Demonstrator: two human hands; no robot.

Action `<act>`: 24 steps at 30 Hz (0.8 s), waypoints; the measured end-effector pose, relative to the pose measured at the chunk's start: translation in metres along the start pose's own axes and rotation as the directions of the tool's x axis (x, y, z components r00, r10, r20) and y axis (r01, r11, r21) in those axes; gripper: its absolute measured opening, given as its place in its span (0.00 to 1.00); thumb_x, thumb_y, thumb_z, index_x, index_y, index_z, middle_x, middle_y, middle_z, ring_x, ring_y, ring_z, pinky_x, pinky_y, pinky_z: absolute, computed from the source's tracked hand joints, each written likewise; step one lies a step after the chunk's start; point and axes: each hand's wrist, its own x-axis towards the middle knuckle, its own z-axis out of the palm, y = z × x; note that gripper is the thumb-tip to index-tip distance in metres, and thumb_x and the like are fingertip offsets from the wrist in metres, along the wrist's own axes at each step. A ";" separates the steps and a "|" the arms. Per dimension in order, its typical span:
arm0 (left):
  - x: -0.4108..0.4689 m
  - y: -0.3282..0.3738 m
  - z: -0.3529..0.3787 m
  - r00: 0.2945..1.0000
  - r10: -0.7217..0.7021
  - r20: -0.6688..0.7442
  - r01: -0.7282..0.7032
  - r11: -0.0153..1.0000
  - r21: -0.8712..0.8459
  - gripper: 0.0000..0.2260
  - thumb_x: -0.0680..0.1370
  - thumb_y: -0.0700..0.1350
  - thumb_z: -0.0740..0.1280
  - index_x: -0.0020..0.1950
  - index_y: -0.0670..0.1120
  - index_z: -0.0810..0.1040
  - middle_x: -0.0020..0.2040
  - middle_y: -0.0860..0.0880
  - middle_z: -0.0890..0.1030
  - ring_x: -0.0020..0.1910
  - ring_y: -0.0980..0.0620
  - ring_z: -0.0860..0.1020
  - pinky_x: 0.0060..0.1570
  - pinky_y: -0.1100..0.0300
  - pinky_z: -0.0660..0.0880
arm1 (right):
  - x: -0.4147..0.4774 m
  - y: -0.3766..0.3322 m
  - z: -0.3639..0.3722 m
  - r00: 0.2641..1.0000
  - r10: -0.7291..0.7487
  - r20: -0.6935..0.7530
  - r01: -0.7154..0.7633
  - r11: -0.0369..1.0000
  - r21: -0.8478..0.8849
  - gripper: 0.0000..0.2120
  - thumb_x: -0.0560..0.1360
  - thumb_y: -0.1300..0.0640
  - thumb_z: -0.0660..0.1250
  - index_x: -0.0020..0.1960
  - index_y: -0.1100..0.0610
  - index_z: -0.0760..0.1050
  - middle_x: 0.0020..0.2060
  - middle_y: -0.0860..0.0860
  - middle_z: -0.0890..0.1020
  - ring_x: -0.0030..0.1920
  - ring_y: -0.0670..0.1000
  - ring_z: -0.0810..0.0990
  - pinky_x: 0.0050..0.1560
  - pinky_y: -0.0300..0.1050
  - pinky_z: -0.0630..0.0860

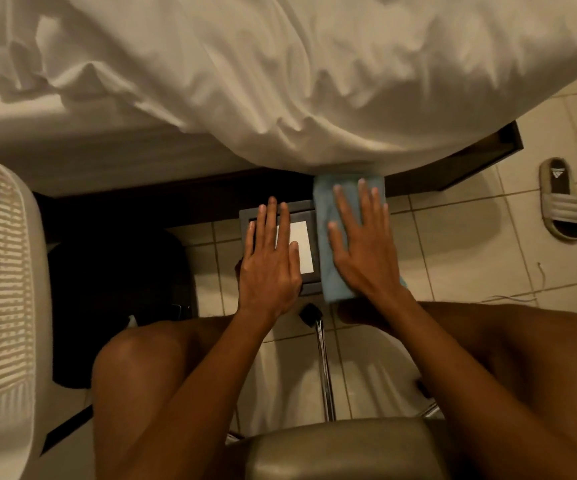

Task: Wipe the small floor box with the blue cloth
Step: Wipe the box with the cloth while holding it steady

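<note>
Flat-palmed and with fingers spread, my right hand [359,244] presses down on the folded pale blue cloth [328,271] rather than clenching it, while my left hand [269,258] lies open on the small dark-framed floor box with a white rectangular panel [302,245], steadying it and gripping nothing. Seated on a padded chair [342,448], I lean over the beige tiled floor [470,244], where the box sits just in front of the dark bed base [453,168], under the overhang of the rumpled white bedsheet [280,81]. Lying along the box's right edge, the cloth has its long axis running away from me toward the bed, parallel to the box's own longer side; its far end touches the hanging sheet. Whether the cloth overlaps the box's rim or only rests beside it I cannot tell, since its left border hides that edge. Leftward of my right hand lies the unwiped panel, so I judge the coming stroke to be a sideways sweep across the box, for which my left hand, now covering much of the surface, would need to clear away. A grey slide sandal [562,199] rests well apart on the tiles to the right.
</note>
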 end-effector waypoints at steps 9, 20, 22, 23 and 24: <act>0.003 0.000 0.002 1.000 -0.005 -0.006 0.005 1.000 0.011 0.27 0.85 0.50 0.49 0.81 0.44 0.43 0.82 0.45 0.43 0.81 0.50 0.41 0.79 0.49 0.47 | -0.016 -0.018 0.009 0.997 -0.073 -0.022 0.073 0.997 -0.020 0.29 0.83 0.43 0.50 0.81 0.48 0.47 0.81 0.56 0.45 0.81 0.54 0.41 0.80 0.56 0.43; 0.002 0.002 0.003 1.000 -0.008 0.009 0.008 1.000 -0.020 0.27 0.85 0.50 0.48 0.81 0.45 0.43 0.82 0.46 0.43 0.81 0.50 0.41 0.80 0.50 0.45 | -0.012 -0.016 0.010 1.000 0.019 -0.012 -0.019 1.000 -0.002 0.29 0.83 0.41 0.46 0.81 0.47 0.43 0.81 0.55 0.42 0.81 0.54 0.39 0.79 0.59 0.44; -0.004 0.004 0.002 1.000 0.008 0.023 -0.008 1.000 -0.023 0.27 0.85 0.50 0.48 0.81 0.45 0.43 0.82 0.46 0.43 0.81 0.50 0.41 0.80 0.49 0.46 | -0.018 -0.014 0.010 0.994 0.098 -0.043 -0.097 0.995 0.011 0.29 0.83 0.41 0.46 0.81 0.47 0.43 0.81 0.54 0.42 0.81 0.54 0.39 0.80 0.59 0.44; -0.009 0.004 0.002 0.999 0.023 0.030 -0.022 0.999 -0.024 0.27 0.85 0.50 0.48 0.81 0.45 0.43 0.82 0.46 0.43 0.81 0.50 0.40 0.80 0.49 0.46 | -0.029 -0.015 0.013 0.990 0.127 -0.055 -0.127 0.992 0.004 0.29 0.83 0.42 0.47 0.81 0.47 0.43 0.81 0.55 0.42 0.81 0.54 0.39 0.80 0.59 0.44; -0.013 0.004 0.002 0.999 0.033 0.033 -0.032 0.999 -0.019 0.27 0.84 0.50 0.48 0.81 0.45 0.43 0.82 0.46 0.43 0.81 0.50 0.40 0.80 0.49 0.47 | -0.037 -0.018 0.014 0.989 0.134 -0.061 -0.135 0.991 -0.001 0.30 0.83 0.42 0.47 0.81 0.48 0.43 0.81 0.55 0.42 0.81 0.55 0.39 0.80 0.60 0.44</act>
